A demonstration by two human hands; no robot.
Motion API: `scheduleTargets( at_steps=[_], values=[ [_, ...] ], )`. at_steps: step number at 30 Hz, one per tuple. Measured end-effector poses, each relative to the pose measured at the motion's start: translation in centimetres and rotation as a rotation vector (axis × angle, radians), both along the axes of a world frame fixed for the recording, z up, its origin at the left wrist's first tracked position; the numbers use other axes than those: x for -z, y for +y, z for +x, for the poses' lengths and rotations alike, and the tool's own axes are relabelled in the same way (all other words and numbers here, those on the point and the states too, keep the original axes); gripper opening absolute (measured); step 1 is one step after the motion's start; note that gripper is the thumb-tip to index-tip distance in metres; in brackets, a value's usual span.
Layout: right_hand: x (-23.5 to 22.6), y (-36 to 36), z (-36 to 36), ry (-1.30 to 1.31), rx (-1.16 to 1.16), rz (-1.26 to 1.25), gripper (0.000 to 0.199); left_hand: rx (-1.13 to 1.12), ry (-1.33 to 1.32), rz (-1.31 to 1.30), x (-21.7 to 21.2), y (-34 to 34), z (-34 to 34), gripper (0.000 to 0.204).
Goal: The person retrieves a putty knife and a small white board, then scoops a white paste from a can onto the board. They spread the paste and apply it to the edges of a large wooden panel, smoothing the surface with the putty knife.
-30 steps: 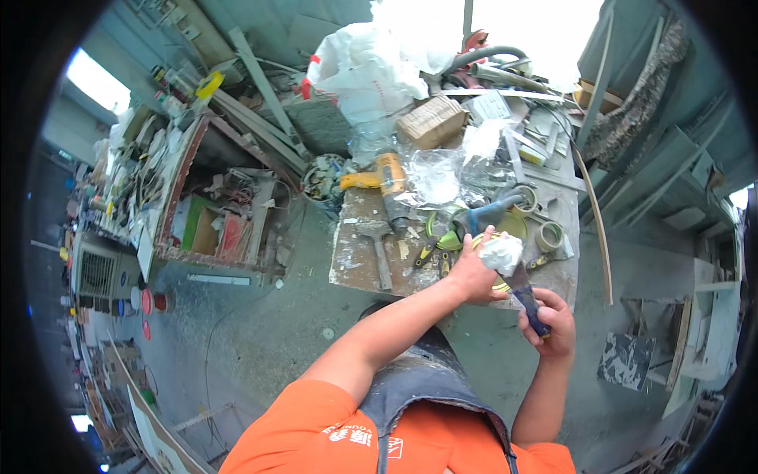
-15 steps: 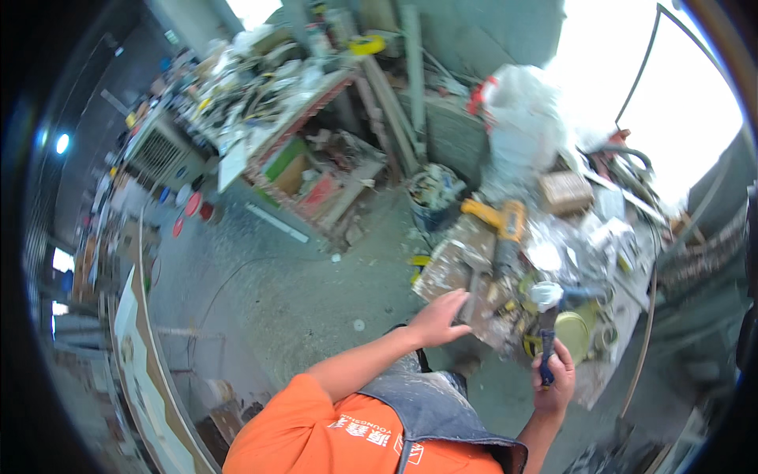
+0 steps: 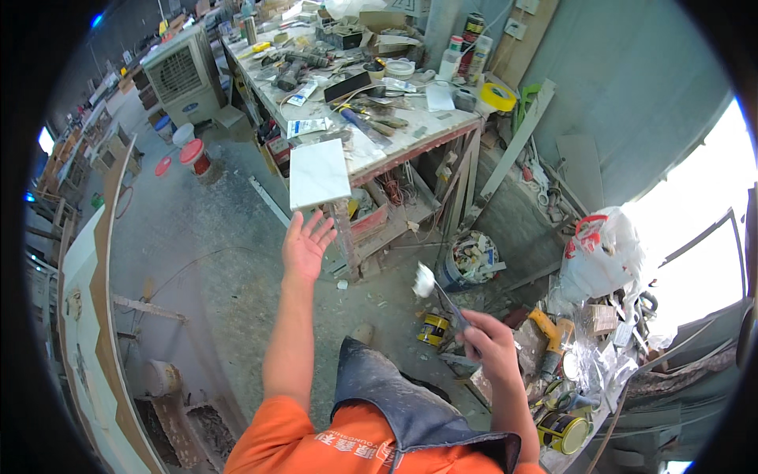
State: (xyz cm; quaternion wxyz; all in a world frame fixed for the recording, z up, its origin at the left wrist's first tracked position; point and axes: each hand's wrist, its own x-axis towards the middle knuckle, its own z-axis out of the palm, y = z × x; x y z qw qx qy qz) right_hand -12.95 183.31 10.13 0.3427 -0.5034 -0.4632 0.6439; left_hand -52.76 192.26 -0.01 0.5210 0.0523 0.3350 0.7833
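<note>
My right hand (image 3: 488,341) grips a putty knife (image 3: 452,306) by its handle. A lump of white paste (image 3: 424,280) sits on the blade's end, held up over the floor. My left hand (image 3: 306,246) reaches forward, palm up, with its fingers spread and nothing in them. Its fingertips are at the near edge of a white marbled tile (image 3: 320,175); I cannot tell whether they touch it. The tile juts out over the front corner of a cluttered workbench (image 3: 430,126).
Tools, tubes and bottles cover the bench; a yellow tape roll (image 3: 497,96) lies at its right end. A bucket of scraps (image 3: 471,261) and a yellow can (image 3: 433,328) stand ahead. At right, a low surface holds a yellow power drill (image 3: 553,336). A long board (image 3: 95,276) runs along the left.
My view has swung left toward the bench. The left hand has moved from the low surface to the tile, opening palm up. The right hand has carried the loaded putty knife away from that surface.
</note>
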Motion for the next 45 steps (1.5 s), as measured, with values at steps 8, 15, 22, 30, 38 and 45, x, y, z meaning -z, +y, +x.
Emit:
scheduleTargets(
  at_steps=[8,15,22,30,38,45],
  values=[
    [-4.3,17.8,-20.3,-0.236,-0.279,0.304,0.038,0.082,0.091,-0.049,-2.4,4.4,-5.3,0.04],
    [0.6,23.8,-25.8,-0.574,-0.336,0.659,0.04,0.183,0.018,-0.071,-2.2,5.7,-8.2,0.044],
    [-1.6,21.2,-22.8,-0.85,-0.409,0.788,0.032,0.146,0.014,-0.143,-3.2,5.1,-7.9,0.045],
    [-6.2,20.1,-20.3,-0.778,-0.184,0.854,0.033,0.202,0.208,-0.215,-2.2,5.2,-9.4,0.046],
    [-0.8,6.4,-2.6,0.111,0.529,-0.081,0.03,0.38,0.246,-0.636,13.2,1.0,-6.7,0.024],
    [5.3,-18.4,10.7,0.037,1.602,-0.071,0.025,1.416,0.83,-0.311,9.4,0.6,19.2,0.021]
  ],
)
